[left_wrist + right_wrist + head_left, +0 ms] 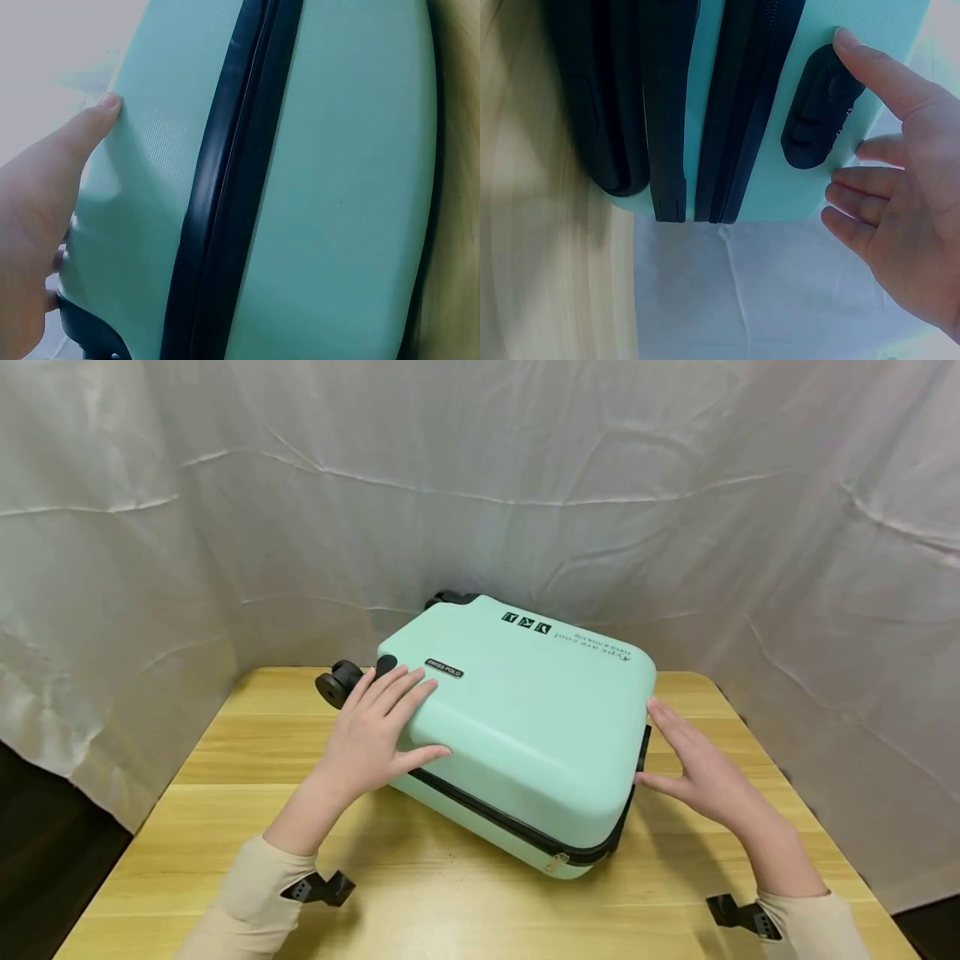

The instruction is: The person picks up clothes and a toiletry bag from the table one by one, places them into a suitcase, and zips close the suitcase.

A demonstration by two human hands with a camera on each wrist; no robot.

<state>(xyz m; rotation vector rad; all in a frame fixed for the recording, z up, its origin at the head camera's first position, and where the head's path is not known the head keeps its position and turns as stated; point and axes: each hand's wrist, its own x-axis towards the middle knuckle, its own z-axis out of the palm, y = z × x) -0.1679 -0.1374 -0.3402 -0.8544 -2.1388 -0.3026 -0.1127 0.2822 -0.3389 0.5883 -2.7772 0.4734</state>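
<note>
A mint-green hard-shell suitcase [525, 718] lies flat, set at an angle across the wooden table. My left hand [375, 735] rests on its top near the wheel end, fingers spread and thumb out along the near edge. In the left wrist view that thumb lies on the green shell [150, 150], beside the black zipper band [225, 180]. At the handle end my right hand [701, 768] reaches in with straight fingers. The right wrist view shows its thumb at the black combination lock [821, 109], other fingertips at the shell's edge.
Black wheels [341, 683] stick out at the suitcase's left end. A metal zipper pull [557, 862] hangs at the near corner. The wooden table [465, 918] extends around the case, with a pale curtain [480, 485] behind and at both sides. Black straps [318, 888] sit on both sleeves.
</note>
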